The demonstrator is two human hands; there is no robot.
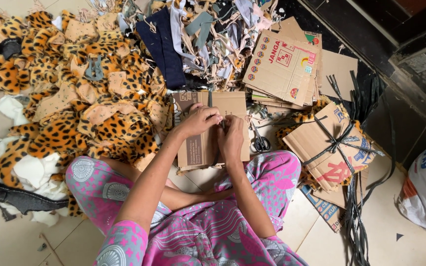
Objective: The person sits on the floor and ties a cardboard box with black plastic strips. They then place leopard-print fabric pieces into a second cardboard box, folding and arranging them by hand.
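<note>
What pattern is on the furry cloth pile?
Orange furry fabric pieces with black leopard spots, clearest in the head view.

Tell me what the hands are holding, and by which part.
Both the left hand and the right hand meet on a dark strap running over a cardboard bundle, pinching it near the bundle's middle; the exact grip is hidden.

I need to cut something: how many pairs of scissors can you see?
1: the scissors lie on the floor just right of the right hand, beside the tied cardboard bundle. Others may be hidden under scraps.
</note>
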